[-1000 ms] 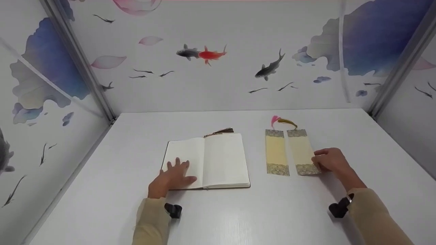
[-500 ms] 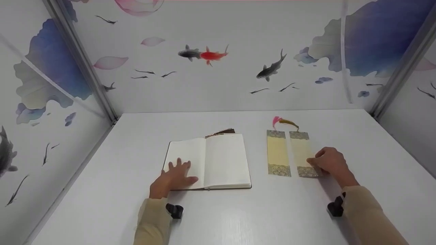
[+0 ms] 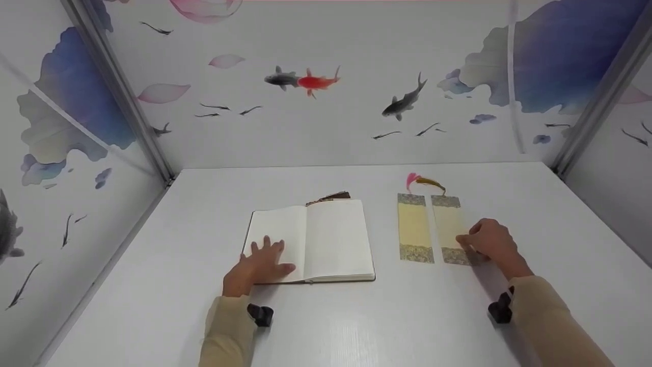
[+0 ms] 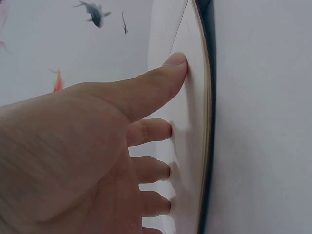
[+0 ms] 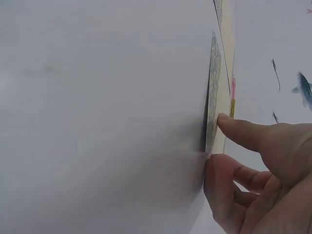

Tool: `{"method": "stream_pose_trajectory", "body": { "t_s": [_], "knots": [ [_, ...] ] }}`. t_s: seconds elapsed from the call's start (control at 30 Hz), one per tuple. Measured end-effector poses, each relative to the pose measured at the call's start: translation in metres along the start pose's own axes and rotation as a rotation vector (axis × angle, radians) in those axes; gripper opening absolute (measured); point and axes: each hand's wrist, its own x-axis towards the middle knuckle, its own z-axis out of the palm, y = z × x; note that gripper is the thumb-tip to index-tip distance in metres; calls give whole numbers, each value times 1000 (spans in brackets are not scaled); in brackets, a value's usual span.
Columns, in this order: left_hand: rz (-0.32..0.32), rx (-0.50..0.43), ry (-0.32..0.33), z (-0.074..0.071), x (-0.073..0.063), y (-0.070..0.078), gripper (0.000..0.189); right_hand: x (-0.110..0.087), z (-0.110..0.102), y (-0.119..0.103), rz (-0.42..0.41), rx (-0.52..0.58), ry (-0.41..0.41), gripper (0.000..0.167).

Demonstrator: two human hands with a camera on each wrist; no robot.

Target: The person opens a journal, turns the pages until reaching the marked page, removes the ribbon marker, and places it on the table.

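An open notebook (image 3: 338, 239) with blank pages lies on the white table. My left hand (image 3: 261, 264) rests on its left page with straight, spread fingers; the left wrist view shows the thumb (image 4: 178, 63) and fingertips pressing the paper. To the right, two cream bookmarks with patterned ends lie side by side. My right hand (image 3: 493, 242) pinches the right bookmark (image 3: 448, 224) by its right edge near the bottom. In the right wrist view the thumb (image 5: 239, 129) is on its face, and the curled index finger is at the edge, its tip partly hidden. The left bookmark (image 3: 415, 224) is untouched.
A dark tasselled strip (image 3: 336, 196) sticks out past the notebook's top edge. Pink (image 3: 411, 179) and gold (image 3: 432, 183) tassels trail from the bookmarks' far ends. White panels painted with fish enclose the table at the back and sides.
My right hand has shifted slightly left, its thumb moving further over the right bookmark's face. The left hand stays in place on the notebook.
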Motion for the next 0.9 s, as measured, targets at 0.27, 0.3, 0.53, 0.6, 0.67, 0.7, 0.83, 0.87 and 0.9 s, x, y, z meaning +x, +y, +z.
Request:
{"method": "stream_pose_trajectory", "body": {
  "t_s": [0.27,0.3,0.53,0.6,0.67,0.7,0.83,0.87,0.9],
  "knots": [
    [-4,11,-6,1,0,2,73,-7,0,-23,-62,-5,-14,62],
    [-5,12,-7,1,-1,2,73,-8,1,-27,-86,11,-17,62],
    [-5,-8,-3,1,1,4,72,-24,13,-63,-269,70,-40,64],
    [-5,-11,-3,1,1,4,72,-28,18,-72,-313,60,-33,63],
    [-8,-8,-2,2,0,3,72,-32,24,-81,-351,48,-17,62],
    [-8,-8,-2,2,0,3,72,-33,27,-85,-370,40,-6,62],
    [-7,-6,-4,0,0,2,73,-38,35,-97,-438,22,15,64],
    [-7,-6,-6,0,-1,2,73,-39,37,-99,-462,15,22,64],
    [-5,-8,-5,-1,-1,2,73,-40,39,-102,-490,7,30,63]
  ]
}}
